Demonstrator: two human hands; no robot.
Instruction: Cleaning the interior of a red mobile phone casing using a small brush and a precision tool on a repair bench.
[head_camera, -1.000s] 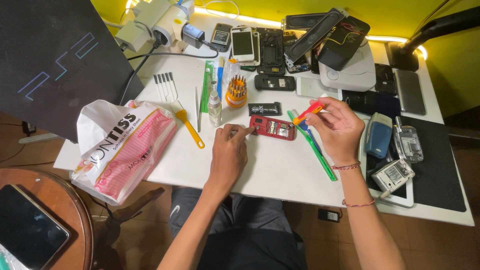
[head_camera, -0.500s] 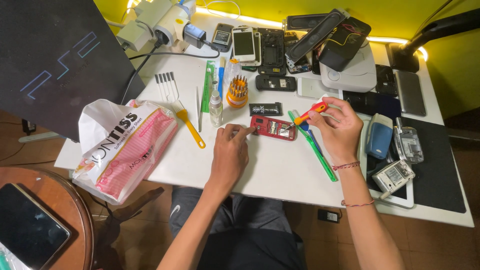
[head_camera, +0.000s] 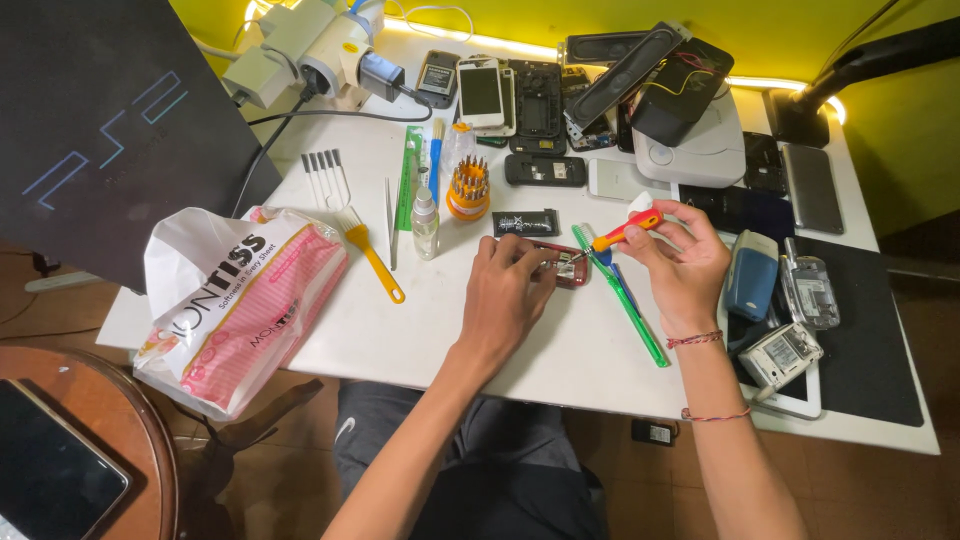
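- The right hand (head_camera: 685, 265) is closed around a small screwdriver (head_camera: 625, 231) with an orange handle and white cap, pinched between thumb and fingertips.
- The screwdriver lies at a slant: its cap is up and to the right, its thin metal tip points down and left into the red phone body (head_camera: 565, 266). Its long axis runs roughly along the table's width, tilted low.
- The left hand (head_camera: 510, 290) lies palm down over the red phone body, fingers curled and pressing on its left part; most of the phone is hidden beneath them.
- The red phone body sits flat on the white table (head_camera: 400, 330), near the middle of the front half, its long axis left to right. What shows is glossy red plastic with small metal parts inside.
- A long green plastic stick (head_camera: 625, 300) lies diagonally just beside the phone, passing under the right hand.
- Behind the phone lies a small flat black battery (head_camera: 525, 223); further left stand a round orange bit holder (head_camera: 468, 190) bristling with metal bits and a small clear bottle (head_camera: 425, 222).
- A yellow brush (head_camera: 370, 252) lies to the left, and beside it a crinkled white and pink plastic packet (head_camera: 240, 300) hangs over the table edge.
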